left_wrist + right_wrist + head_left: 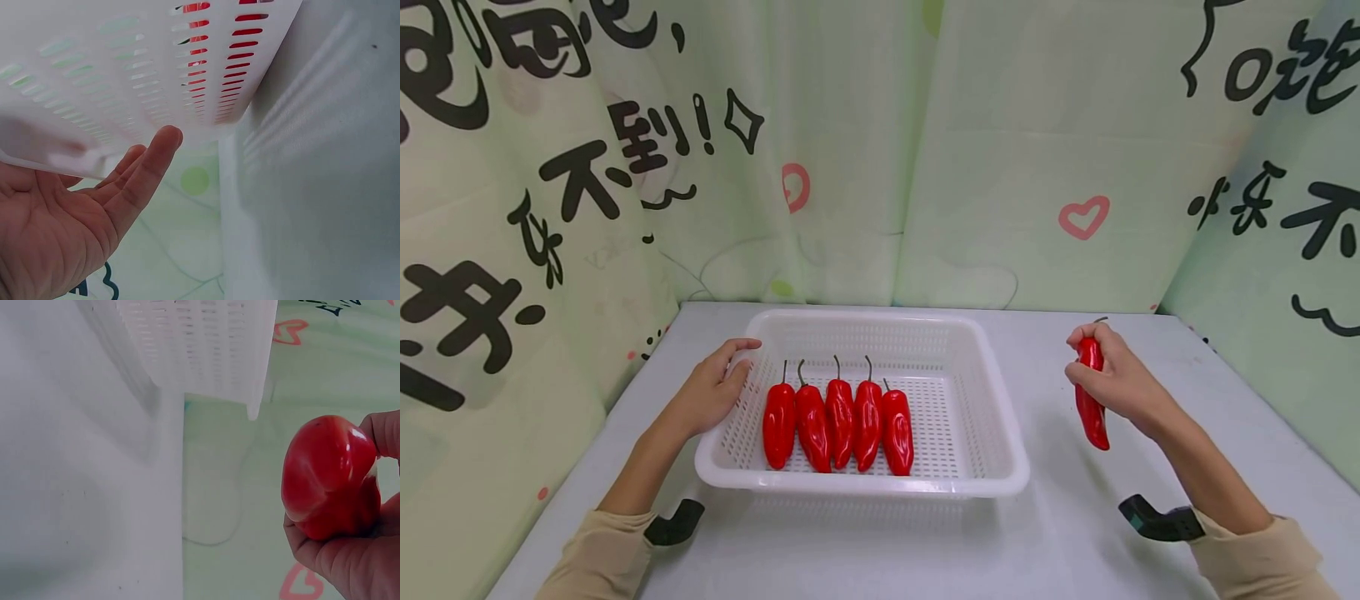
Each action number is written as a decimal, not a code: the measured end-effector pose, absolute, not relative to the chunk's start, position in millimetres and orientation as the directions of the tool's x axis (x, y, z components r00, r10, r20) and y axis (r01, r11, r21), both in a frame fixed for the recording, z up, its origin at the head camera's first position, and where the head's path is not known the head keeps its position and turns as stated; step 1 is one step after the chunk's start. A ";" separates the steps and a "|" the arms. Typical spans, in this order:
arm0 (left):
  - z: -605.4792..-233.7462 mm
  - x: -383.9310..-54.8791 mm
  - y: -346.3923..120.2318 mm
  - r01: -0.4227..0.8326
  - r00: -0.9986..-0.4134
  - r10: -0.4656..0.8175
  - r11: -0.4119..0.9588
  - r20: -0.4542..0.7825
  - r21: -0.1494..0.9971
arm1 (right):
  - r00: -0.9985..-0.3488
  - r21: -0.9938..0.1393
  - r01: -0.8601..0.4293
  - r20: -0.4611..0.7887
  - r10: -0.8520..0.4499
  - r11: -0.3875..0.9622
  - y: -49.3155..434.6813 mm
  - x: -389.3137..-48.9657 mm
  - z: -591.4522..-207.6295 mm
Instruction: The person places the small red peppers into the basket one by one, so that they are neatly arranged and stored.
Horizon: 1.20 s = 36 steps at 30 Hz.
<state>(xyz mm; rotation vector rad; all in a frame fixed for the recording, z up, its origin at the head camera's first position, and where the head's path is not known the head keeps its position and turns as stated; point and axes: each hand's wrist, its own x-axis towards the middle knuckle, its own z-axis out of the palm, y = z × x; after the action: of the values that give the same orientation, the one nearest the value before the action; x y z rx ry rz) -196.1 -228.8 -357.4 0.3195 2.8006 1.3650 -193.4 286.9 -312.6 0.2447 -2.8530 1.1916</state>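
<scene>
A white perforated plastic basket [992, 400] stands on the table. Several red chili peppers [868, 417] lie side by side in it, stems pointing to the far side. My left hand [711, 392] holds the basket's left rim; in the left wrist view its fingers [147, 169] reach up along the outer wall and the thumb is mostly hidden. Off to the right of the basket, my right hand [1116, 375] grips one more red chili pepper [1092, 412] above the table, stem up and tip down. Thumb and fingers wrap its middle in the right wrist view.
The pale table [850, 550] extends in front of the basket and to its right. Light green curtains [985, 150] with black lettering and pink hearts enclose the back and both sides. Each sleeve has a dark wrist camera [1161, 521] at the cuff.
</scene>
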 end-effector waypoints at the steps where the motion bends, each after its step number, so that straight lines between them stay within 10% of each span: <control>1: -357.4 -196.1 -228.8 0.179 -0.979 0.187 0.601 0.081 0.779 | -0.986 -0.702 -0.164 0.100 -0.132 0.693 284.4 -193.0 -311.4; 36: -359.2 -195.5 -229.1 0.173 -0.980 0.186 0.590 0.076 0.789 | -0.942 -0.728 -0.321 0.182 -0.281 0.606 205.1 -182.7 -283.8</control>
<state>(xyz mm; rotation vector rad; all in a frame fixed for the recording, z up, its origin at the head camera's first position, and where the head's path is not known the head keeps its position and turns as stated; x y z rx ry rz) -195.5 -229.1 -359.2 0.3146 2.7885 1.3807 -182.7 205.1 -283.8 0.5191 -2.7709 1.2716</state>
